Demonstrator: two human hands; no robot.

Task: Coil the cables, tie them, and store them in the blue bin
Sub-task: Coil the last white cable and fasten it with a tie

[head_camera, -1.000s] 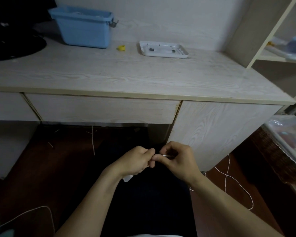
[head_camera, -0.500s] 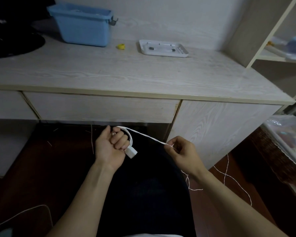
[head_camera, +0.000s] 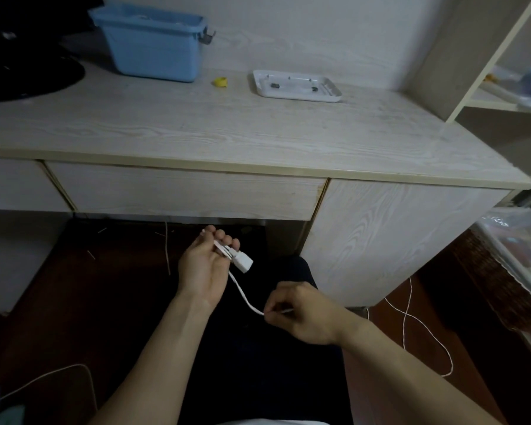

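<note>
Cable (head_camera: 239, 288) is spanning both hands below the desk (head_camera: 258, 139) edge: left hand (head_camera: 207, 265) is gripping looped turns with the plug (head_camera: 243, 262) protruding right; right hand (head_camera: 301, 311) is pinching the strand nearer. Blue bin (head_camera: 154, 41) is sitting far left.

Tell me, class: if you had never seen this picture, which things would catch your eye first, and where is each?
First, the two hands low in the middle: the left hand holds loops of a white cable with its plug sticking out, while the right hand pinches the cable lower down. Next, the blue bin at the desk's far left, with a white tray to its right.
</note>
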